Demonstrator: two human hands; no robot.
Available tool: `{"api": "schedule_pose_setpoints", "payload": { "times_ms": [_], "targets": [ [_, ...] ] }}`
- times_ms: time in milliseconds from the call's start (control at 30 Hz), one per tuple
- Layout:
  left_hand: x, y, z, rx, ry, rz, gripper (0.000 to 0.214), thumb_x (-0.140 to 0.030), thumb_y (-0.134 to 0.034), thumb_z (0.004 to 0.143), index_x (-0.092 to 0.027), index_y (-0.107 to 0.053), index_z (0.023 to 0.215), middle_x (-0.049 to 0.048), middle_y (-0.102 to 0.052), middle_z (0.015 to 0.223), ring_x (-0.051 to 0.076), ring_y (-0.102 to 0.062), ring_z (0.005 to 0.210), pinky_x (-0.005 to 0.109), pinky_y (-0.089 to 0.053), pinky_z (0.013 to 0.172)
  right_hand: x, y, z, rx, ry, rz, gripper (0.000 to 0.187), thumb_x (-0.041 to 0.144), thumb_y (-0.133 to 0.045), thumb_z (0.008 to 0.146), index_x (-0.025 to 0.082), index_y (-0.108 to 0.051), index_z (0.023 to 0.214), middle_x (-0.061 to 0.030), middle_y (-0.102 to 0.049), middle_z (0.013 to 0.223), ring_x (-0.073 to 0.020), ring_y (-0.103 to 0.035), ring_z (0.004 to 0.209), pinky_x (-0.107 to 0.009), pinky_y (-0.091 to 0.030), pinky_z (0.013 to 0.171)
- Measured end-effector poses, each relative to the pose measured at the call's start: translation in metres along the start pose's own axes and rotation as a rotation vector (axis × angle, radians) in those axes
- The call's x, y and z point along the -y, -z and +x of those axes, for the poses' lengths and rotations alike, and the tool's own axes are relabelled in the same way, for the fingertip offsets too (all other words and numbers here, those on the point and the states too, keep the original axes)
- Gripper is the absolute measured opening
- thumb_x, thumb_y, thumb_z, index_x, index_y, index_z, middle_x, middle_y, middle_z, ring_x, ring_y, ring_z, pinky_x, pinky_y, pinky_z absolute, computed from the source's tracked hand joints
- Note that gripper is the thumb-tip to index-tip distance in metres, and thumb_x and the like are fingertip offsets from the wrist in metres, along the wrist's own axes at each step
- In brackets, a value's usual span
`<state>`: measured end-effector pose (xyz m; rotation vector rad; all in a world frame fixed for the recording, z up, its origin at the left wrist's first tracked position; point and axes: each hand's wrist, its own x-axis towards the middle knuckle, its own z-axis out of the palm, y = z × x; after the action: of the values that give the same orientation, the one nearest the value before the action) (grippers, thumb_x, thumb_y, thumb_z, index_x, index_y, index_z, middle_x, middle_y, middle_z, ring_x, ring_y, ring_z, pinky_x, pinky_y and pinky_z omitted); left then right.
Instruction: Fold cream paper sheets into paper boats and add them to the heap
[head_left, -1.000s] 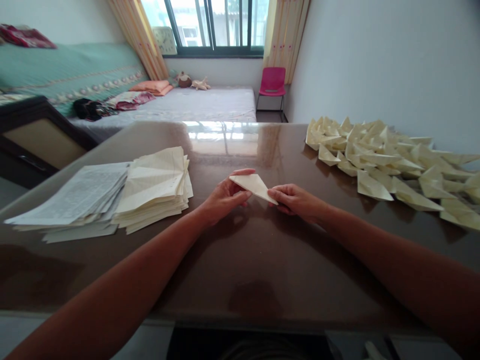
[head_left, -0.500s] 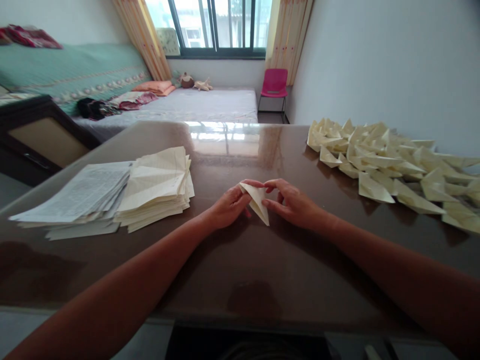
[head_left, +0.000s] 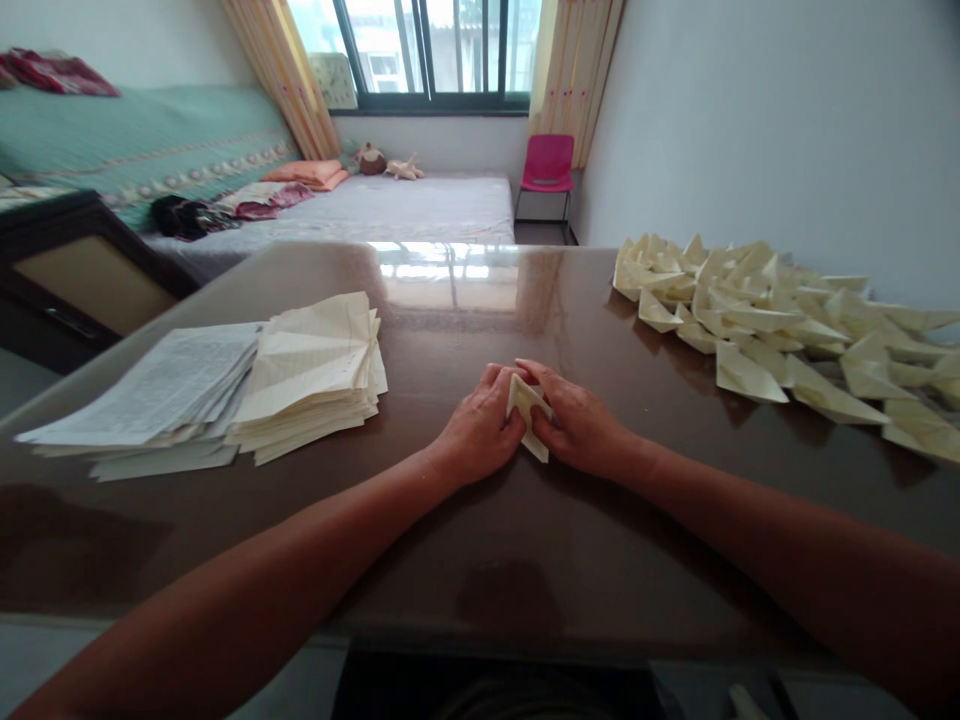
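Observation:
A small cream folded paper [head_left: 528, 418] is pinched between both hands at the middle of the glossy brown table [head_left: 480, 540]. My left hand [head_left: 480, 435] grips its left side with curled fingers. My right hand [head_left: 577, 425] grips its right side, thumb on top. Most of the paper is hidden between the two hands; only a narrow wedge shows, pointing down toward the table.
A stack of cream pre-creased sheets [head_left: 315, 375] and a stack of printed sheets [head_left: 154, 390] lie at the left. A pile of several folded paper boats [head_left: 780, 320] covers the right side. Beyond the table stand a bed [head_left: 360, 205] and a pink chair [head_left: 546, 165].
The flat triangle held out between my hands has been turned on end and drawn in. Both hands have come together around it, close to the tabletop.

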<state>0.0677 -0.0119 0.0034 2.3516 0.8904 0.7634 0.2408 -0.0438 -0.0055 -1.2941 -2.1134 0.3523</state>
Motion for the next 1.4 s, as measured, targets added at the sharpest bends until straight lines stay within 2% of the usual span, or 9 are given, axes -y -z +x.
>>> {"api": "schedule_pose_setpoints", "payload": {
  "times_ms": [133, 233, 367, 467, 700, 800, 1033, 1200, 1400],
  "targets": [
    [-0.003, -0.002, -0.001, 0.052, 0.01, 0.095, 0.025, -0.018, -0.045, 0.084, -0.023, -0.05, 0.108, 0.0064, -0.048, 0.112, 0.02, -0.058, 0.095, 0.034, -0.049, 0.085, -0.003, 0.001, 0.003, -0.026, 0.014, 0.028, 0.049, 0.016, -0.047, 0.084, 0.018, -0.041, 0.133, -0.0137, -0.055, 0.121, -0.0247, -0.056, 0.108, -0.041, -0.046, 0.093],
    [-0.002, -0.001, 0.0, -0.002, 0.062, 0.121, 0.023, -0.022, -0.046, 0.086, -0.023, -0.047, 0.108, 0.0051, -0.05, 0.108, 0.018, -0.058, 0.085, 0.033, -0.049, 0.078, -0.002, 0.003, 0.005, -0.03, 0.036, 0.055, 0.046, 0.014, -0.047, 0.084, 0.019, -0.043, 0.129, -0.0117, -0.054, 0.113, -0.023, -0.055, 0.101, -0.037, -0.047, 0.088],
    [0.007, 0.001, 0.005, -0.035, 0.1, 0.107, 0.017, -0.017, -0.051, 0.079, -0.022, -0.046, 0.094, 0.001, -0.053, 0.094, 0.015, -0.054, 0.072, 0.03, -0.046, 0.07, -0.003, 0.005, 0.005, 0.014, 0.015, 0.043, 0.05, 0.011, -0.048, 0.081, 0.018, -0.042, 0.129, -0.0107, -0.051, 0.113, -0.0184, -0.056, 0.086, -0.032, -0.048, 0.08],
    [0.015, 0.005, 0.007, 0.019, 0.093, 0.146, 0.014, -0.016, -0.053, 0.075, -0.022, -0.046, 0.085, -0.0014, -0.053, 0.084, 0.014, -0.052, 0.07, 0.028, -0.042, 0.066, -0.008, 0.006, 0.003, 0.077, 0.006, -0.003, 0.042, 0.009, -0.048, 0.079, 0.019, -0.046, 0.121, -0.0079, -0.053, 0.107, -0.0177, -0.056, 0.085, -0.03, -0.046, 0.078],
    [0.02, 0.016, 0.002, 0.108, -0.01, 0.189, 0.021, -0.018, -0.055, 0.074, -0.022, -0.046, 0.093, -0.0003, -0.057, 0.089, 0.016, -0.054, 0.081, 0.029, -0.043, 0.073, -0.014, 0.019, 0.006, 0.163, 0.141, -0.164, 0.025, 0.01, -0.053, 0.076, 0.021, -0.051, 0.099, -0.0071, -0.055, 0.103, -0.0209, -0.051, 0.096, -0.03, -0.043, 0.08],
    [0.022, 0.02, 0.001, 0.182, -0.143, 0.252, 0.017, -0.015, -0.054, 0.077, -0.022, -0.051, 0.092, 0.002, -0.058, 0.096, 0.018, -0.054, 0.09, 0.028, -0.044, 0.078, -0.019, 0.026, 0.01, 0.223, 0.22, -0.162, 0.022, 0.01, -0.055, 0.076, 0.02, -0.054, 0.095, -0.0069, -0.057, 0.099, -0.0214, -0.05, 0.096, -0.032, -0.042, 0.084],
    [0.026, 0.036, 0.001, 0.294, -0.355, 0.29, 0.017, -0.024, -0.049, 0.09, -0.025, -0.064, 0.097, 0.0023, -0.063, 0.106, 0.015, -0.056, 0.097, 0.024, -0.043, 0.079, -0.028, 0.039, 0.016, 0.337, 0.226, -0.105, 0.031, 0.011, -0.059, 0.073, 0.022, -0.062, 0.102, -0.0054, -0.06, 0.102, -0.0196, -0.054, 0.095, -0.032, -0.043, 0.085],
    [0.023, 0.037, 0.0, 0.307, -0.435, 0.392, 0.026, -0.029, -0.041, 0.096, -0.024, -0.066, 0.094, 0.003, -0.065, 0.103, 0.014, -0.056, 0.094, 0.022, -0.042, 0.071, -0.029, 0.052, 0.018, 0.437, 0.197, -0.047, 0.037, 0.01, -0.059, 0.073, 0.024, -0.065, 0.107, -0.0049, -0.061, 0.105, -0.0186, -0.056, 0.096, -0.032, -0.044, 0.088],
    [0.017, 0.036, 0.0, 0.308, -0.498, 0.484, 0.024, -0.028, -0.043, 0.096, -0.022, -0.065, 0.089, 0.0042, -0.064, 0.094, 0.015, -0.054, 0.093, 0.021, -0.04, 0.064, -0.024, 0.057, 0.018, 0.441, 0.225, -0.025, 0.043, 0.01, -0.058, 0.075, 0.025, -0.064, 0.115, -0.0053, -0.064, 0.106, -0.0192, -0.057, 0.099, -0.033, -0.044, 0.091]
  ]
}}
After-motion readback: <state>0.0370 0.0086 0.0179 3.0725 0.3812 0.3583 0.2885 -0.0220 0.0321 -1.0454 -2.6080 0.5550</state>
